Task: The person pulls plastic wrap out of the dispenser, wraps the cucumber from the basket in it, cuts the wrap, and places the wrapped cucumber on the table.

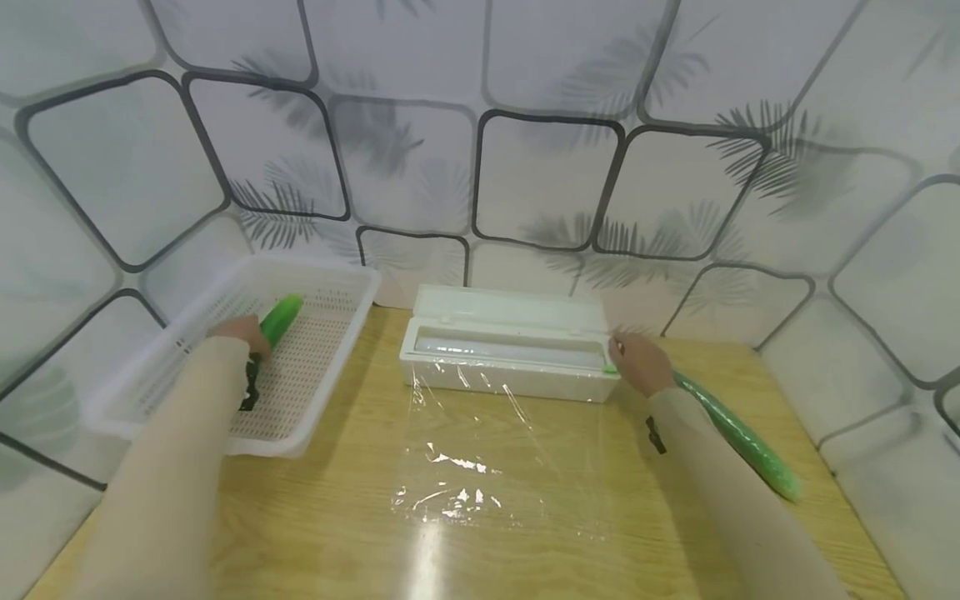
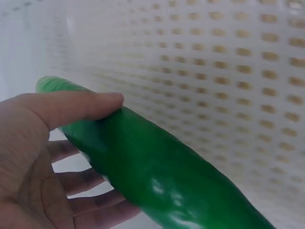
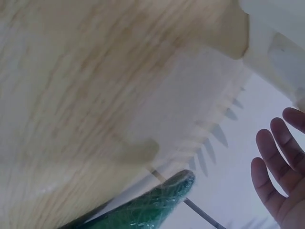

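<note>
My left hand (image 1: 242, 333) grips a green cucumber (image 1: 282, 318) inside the white basket (image 1: 335, 387). The left wrist view shows the thumb across the top of the cucumber (image 2: 157, 167) and the other fingers beneath it. My right hand (image 1: 643, 363) is at the right end of a white cling film box (image 1: 510, 385) with its lid raised; in the right wrist view its fingers (image 3: 281, 157) are spread and loosely bent, with nothing seen in them. A sheet of clear film (image 1: 487, 467) runs from the box over the table towards me.
Right of my right forearm lies a second cucumber (image 1: 750, 446), wrapped in film. A green slider (image 1: 609, 368) sits at the box's right end. Behind the wooden table (image 1: 337, 533) stands a patterned wall (image 1: 405, 167), which also bounds both sides.
</note>
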Motion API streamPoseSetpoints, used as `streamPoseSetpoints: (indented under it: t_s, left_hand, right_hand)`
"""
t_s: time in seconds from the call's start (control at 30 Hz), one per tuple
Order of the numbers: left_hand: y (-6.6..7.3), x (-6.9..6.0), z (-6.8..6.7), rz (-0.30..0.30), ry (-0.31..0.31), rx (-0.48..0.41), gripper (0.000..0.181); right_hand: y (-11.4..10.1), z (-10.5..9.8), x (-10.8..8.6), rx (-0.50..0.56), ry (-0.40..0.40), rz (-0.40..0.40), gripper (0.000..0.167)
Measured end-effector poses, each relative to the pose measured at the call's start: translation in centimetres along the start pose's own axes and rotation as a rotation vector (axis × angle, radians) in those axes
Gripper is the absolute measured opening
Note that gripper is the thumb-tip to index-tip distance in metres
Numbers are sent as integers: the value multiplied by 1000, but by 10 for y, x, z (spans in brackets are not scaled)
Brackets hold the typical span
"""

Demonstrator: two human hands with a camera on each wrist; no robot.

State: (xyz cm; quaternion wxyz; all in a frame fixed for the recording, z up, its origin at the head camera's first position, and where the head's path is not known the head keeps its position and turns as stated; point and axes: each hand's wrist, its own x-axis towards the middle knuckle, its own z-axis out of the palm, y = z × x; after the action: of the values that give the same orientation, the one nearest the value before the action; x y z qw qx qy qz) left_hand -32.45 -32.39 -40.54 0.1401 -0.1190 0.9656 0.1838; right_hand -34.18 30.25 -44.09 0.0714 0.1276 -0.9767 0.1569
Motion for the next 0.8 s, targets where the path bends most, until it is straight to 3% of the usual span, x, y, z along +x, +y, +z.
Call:
streamPoseSetpoints:
  t_s: [0.07,0.17,0.27,0.37,0.5,0.6,0.67,0.73,0.8]
  left_hand:
    - [6,0,-11,121,-3,109,55]
    - [25,-8,-30,220,62,193,61]
    - [52,-27,-44,311,184,255,56]
    - [87,-57,-47,406,310,331,53]
    - [138,-101,-31,517,447,358,58]
    - [174,-130,-10,636,519,337,55]
    - [195,-145,5,733,567,343,50]
    - [213,-156,21,834,630,358,43]
    - [227,-164,36,929,703,378,38]
  right_hand:
    - [0,-3,-1,-4,-8,10,40]
    - [-2,-11,-2,-27,-1,21,42]
    - [-8,-24,-3,-53,35,19,40]
    - [-19,-38,-8,-56,114,-6,36]
    - [-54,-54,-21,-66,312,-107,27]
    - [-96,-65,-35,-73,486,-278,24]
    - [-124,-71,-44,-67,570,-435,27]
    - [-148,-73,-52,-91,606,-589,37]
    - [-165,-73,-59,-146,594,-691,48]
